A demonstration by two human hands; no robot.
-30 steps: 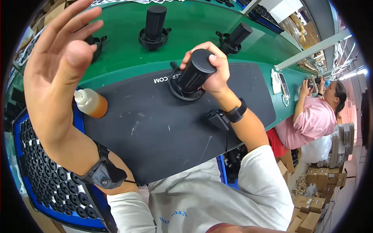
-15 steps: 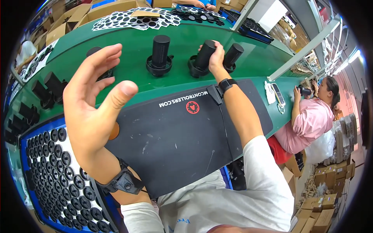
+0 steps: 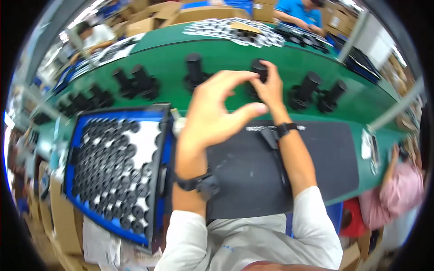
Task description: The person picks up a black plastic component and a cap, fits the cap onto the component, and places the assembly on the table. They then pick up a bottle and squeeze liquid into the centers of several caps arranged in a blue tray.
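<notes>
My right hand (image 3: 271,90) curls its fingers round the upper right side of a black cylinder (image 3: 258,67) that stands upright on the green bench. My left hand (image 3: 217,110) is raised in front, thumb and fingers apart in a wide C, with nothing in it. Its fingertips overlap the right hand and the cylinder in view, and I cannot tell if they touch. Another black cylinder on a wider round base (image 3: 194,67) stands just beyond my left hand. Two more, a nearer one (image 3: 309,83) and one farther right (image 3: 334,95), stand right of my right hand.
A black mat (image 3: 325,153) lies before me. At left, a blue-lined tray (image 3: 158,180) holds many round black parts. More cylinders (image 3: 142,81) line the bench at left. Sheets with dark discs (image 3: 212,29) lie at the back. Co-workers sit across the bench and at right (image 3: 398,194).
The view has swung left. My right hand has left one black cylinder and moved to the neighbouring one on its left. My left hand has come close to the right hand, still open.
</notes>
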